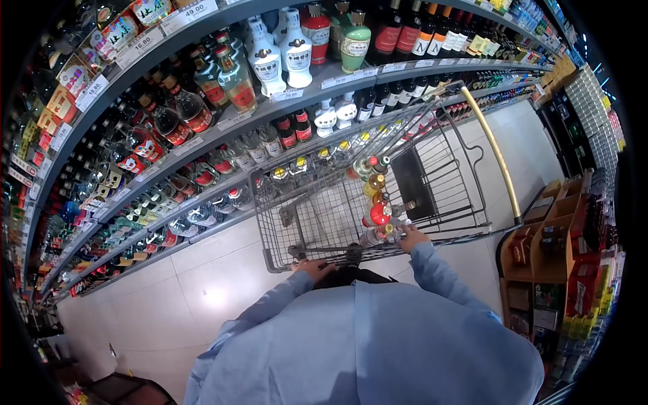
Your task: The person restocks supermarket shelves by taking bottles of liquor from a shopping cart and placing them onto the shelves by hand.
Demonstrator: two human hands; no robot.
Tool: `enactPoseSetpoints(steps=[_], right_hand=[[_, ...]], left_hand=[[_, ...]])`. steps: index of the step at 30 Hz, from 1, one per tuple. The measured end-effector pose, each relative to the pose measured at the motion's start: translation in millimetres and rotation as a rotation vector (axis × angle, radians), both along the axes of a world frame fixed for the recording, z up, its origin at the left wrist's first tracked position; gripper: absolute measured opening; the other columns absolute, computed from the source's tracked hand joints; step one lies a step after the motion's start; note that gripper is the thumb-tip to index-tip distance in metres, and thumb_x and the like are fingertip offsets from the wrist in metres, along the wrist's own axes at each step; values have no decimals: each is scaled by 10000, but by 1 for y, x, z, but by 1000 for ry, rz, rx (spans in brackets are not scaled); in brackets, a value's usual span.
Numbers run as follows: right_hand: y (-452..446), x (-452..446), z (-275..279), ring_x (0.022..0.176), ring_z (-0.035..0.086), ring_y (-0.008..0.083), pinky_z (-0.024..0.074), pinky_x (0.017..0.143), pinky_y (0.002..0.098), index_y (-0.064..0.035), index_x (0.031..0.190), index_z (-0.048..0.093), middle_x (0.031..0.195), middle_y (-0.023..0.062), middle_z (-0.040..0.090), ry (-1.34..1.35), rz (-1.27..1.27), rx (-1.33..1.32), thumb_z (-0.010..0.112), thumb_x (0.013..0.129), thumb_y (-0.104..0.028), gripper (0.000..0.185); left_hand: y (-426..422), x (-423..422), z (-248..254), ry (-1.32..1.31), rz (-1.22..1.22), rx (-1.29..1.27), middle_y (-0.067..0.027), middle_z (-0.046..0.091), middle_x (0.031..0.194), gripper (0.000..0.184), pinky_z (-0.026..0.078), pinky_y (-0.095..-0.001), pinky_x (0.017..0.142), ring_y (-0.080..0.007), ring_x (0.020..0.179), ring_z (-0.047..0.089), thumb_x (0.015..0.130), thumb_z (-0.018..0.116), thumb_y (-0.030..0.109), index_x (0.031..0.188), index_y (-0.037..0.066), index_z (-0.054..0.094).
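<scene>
A metal wire shopping cart (310, 233) stands sideways in front of me, its yellow handle (491, 145) to the right. My left hand (312, 270) is closed at the cart's near rim, close to its left corner. Over the near side of the basket, my right hand (413, 239) has its fingers bent around what looks like the top of a bottle (405, 224), mostly hidden by the fingers. Beside it in the basket, several bottles form a row, among them a red bottle (380, 214) and an amber one (374, 183). A dark flat panel (414, 182) lies right of them.
Curved shelves of liquor bottles run along the far side, with white porcelain bottles (295, 50), a green bottle (355, 44) and price tags. A wooden display rack (540, 250) with boxed goods stands at right. Pale tiled floor (196, 277) shows at left.
</scene>
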State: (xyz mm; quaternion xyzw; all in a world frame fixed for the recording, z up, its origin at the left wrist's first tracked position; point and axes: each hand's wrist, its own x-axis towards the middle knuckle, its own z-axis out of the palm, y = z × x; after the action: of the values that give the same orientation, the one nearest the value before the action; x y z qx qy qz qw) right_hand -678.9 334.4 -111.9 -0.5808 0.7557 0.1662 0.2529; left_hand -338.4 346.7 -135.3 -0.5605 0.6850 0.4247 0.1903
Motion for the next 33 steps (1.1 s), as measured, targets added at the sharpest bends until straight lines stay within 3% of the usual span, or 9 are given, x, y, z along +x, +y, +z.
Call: enactPoseSetpoints(steps=[3, 4, 10, 14, 15, 23, 28, 33], right_hand=[[-2, -3, 2, 1116, 495, 305, 406, 922, 389, -186, 1321, 361, 1344, 116, 368, -2, -46, 15, 562, 714, -433, 685], [-3, -7, -1, 1118, 498, 307, 419, 909, 428, -224, 1336, 330, 1371, 119, 333, 19, -31, 47, 553, 760, -439, 655], [-9, -21, -4, 1127, 492, 310, 413, 919, 424, -208, 1346, 307, 1384, 110, 311, 74, -79, 36, 551, 759, -450, 680], [-15, -29, 8, 1148, 471, 310, 393, 941, 419, -203, 1364, 273, 1393, 113, 305, 102, -70, 106, 522, 757, -451, 701], [-18, -31, 11, 1151, 471, 304, 392, 941, 425, -214, 1372, 251, 1402, 94, 294, 111, -75, 142, 512, 764, -459, 706], [-12, -70, -10, 1126, 493, 310, 415, 908, 433, -210, 1374, 247, 1364, 102, 348, 106, -34, 95, 548, 738, -466, 749], [-13, -90, -9, 1115, 502, 310, 416, 906, 434, -211, 1373, 249, 1347, 98, 375, 105, -35, 99, 560, 731, -451, 752], [-20, -104, 11, 1140, 478, 303, 397, 938, 403, -205, 1367, 264, 1356, 107, 362, 97, -69, 142, 549, 755, -405, 704]], left_hand=[[1, -3, -3, 33, 2, -29, -37, 534, 1216, 632, 154, -603, 970, -254, 1193, 414, 785, 359, 691, 1196, 242, 529], [0, -5, -6, 42, 4, -30, -42, 540, 1208, 635, 158, -605, 966, -259, 1189, 419, 783, 356, 695, 1192, 242, 532], [-6, -20, -12, 35, 17, -8, -43, 563, 1178, 668, 175, -614, 948, -289, 1154, 452, 769, 337, 718, 1195, 242, 532], [-4, -35, -15, 31, 37, 44, -44, 506, 1254, 721, 134, -626, 969, -297, 1184, 425, 749, 306, 749, 1242, 253, 486], [-9, -38, -11, 41, 11, 148, -62, 434, 1323, 755, 74, -652, 980, -334, 1265, 302, 754, 283, 750, 1303, 250, 414], [-6, -66, -8, 48, -4, 161, -35, 449, 1311, 693, 95, -644, 978, -339, 1251, 318, 769, 305, 719, 1294, 280, 415], [-4, -88, -6, 42, -1, 67, -31, 490, 1271, 684, 117, -643, 971, -309, 1214, 377, 764, 347, 712, 1253, 251, 476], [-10, -112, -4, 33, 9, 124, -40, 489, 1274, 677, 118, -626, 973, -293, 1219, 390, 777, 305, 708, 1262, 263, 464]])
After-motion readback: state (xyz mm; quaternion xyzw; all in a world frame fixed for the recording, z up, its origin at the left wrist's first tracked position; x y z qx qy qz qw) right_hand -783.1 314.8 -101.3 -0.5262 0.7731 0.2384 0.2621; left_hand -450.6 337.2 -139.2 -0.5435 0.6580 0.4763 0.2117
